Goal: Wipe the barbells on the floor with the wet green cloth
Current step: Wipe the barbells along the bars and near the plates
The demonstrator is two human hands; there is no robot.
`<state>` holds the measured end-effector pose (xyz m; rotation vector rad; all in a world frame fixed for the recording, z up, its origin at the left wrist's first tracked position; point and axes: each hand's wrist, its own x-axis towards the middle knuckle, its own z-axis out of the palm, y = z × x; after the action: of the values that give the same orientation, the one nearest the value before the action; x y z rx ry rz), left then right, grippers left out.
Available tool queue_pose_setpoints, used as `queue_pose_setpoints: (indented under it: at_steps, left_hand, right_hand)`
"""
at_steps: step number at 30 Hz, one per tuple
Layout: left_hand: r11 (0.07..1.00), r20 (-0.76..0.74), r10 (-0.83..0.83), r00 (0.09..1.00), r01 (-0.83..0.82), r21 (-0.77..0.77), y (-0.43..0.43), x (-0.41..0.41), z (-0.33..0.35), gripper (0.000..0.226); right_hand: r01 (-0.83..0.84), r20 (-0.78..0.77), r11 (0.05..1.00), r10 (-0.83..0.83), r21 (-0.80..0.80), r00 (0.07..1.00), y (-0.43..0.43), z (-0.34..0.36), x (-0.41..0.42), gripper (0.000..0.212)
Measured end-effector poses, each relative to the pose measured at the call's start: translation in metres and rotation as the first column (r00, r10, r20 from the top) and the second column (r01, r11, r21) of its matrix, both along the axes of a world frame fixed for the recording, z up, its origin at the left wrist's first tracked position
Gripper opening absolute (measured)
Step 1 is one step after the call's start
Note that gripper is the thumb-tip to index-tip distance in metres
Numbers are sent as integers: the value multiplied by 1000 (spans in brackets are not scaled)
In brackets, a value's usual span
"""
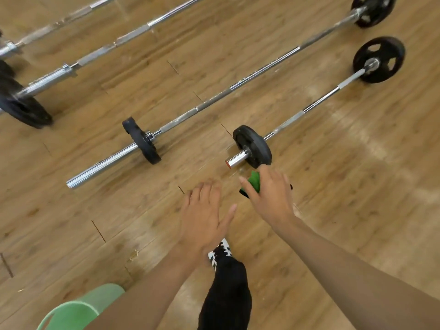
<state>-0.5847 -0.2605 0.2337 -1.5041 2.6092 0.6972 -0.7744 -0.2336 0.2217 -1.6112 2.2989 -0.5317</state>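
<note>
Barbells [102,49], two at the far left, slant side by side across the wooden floor [357,186], with black plates [21,103] at the picture's edge. A pale green bucket [78,308] shows in the lower left corner. Next comes a long barbell [238,83], chrome sleeve pointing down-left past a small plate [141,144]. The hands are apart. The left hand [202,215] is spread flat above the floor, fingers straight, holding nothing. Below it are a black-and-white shoe [220,254] and a black trouser leg [226,298]. The green cloth [254,181] is bunched in the right hand [271,196], whose fingers curl round it just beside the near plate [252,146] of the short barbell [309,108]; whether cloth and plate touch cannot be told
</note>
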Motion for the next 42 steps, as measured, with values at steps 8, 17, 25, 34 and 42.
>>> queue_pose_setpoints:
  at_steps: [8,17,25,34,42]
  left_hand:
    - [996,-28,17,999,-19,-93,-102,-71,-71,75]
    - [980,26,157,987,-153,-125,-111,-111,-194,82]
    - [983,13,141,990,-138,-122,-116,-105,-303,87]
    - [968,-83,-94,992,71,-242,-140,-102,-356,89]
    - [983,-190,-80,979,46,-179,-127,-119,-405,75]
  right_hand:
    - [-113,-43,990,109,-91,993,-98,-88,-65,49]
    - [-73,243,993,93,-92,966,-109,-224,-86,46]
    - [-143,247,949,216,-282,945,-122,-332,-85,27]
    - [-203,79,921,242,-332,967,-138,-390,-83,42]
    - [-387,54,834,442,-393,896,-130,-313,-113,48]
